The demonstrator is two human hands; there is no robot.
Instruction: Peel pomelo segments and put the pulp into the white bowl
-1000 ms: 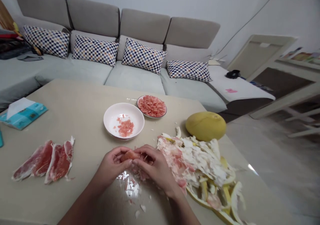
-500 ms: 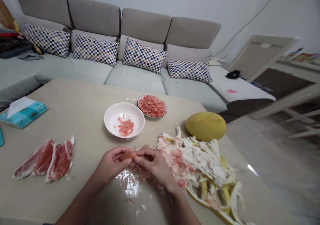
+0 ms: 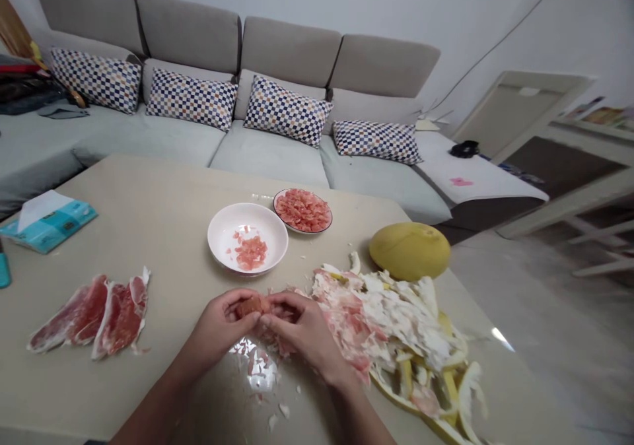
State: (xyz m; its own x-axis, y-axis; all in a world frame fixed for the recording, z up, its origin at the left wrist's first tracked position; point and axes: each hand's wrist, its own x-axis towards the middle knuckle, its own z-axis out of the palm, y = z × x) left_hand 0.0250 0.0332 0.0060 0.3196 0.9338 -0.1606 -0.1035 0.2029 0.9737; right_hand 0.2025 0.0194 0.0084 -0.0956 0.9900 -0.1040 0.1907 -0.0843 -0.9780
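Observation:
My left hand [image 3: 218, 323] and my right hand [image 3: 302, 333] meet over the table, their fingertips pinching a piece of pink pomelo flesh [image 3: 251, 306]. Just right of them lies a heap of pale pith and yellow pomelo peel [image 3: 396, 323]. Two flattened pink segments [image 3: 106, 316] rest left of my hands. Ahead stand a white bowl [image 3: 228, 224] holding a little pink pulp [image 3: 251, 252] and a small plate [image 3: 275, 210] piled with pulp [image 3: 302, 210]. A whole yellow-green pomelo [image 3: 409, 251] sits beyond the peel.
The beige table [image 3: 148, 194] is scattered with white pith scraps near my hands. A blue tissue box [image 3: 49, 229] lies at its left edge. A grey sofa [image 3: 277, 55] with checked cushions stands behind the table, and the floor shows to the right.
My fingers stay on the pink piece, with only slight shifts in their grip. The whole scene has moved slightly to the right in the view.

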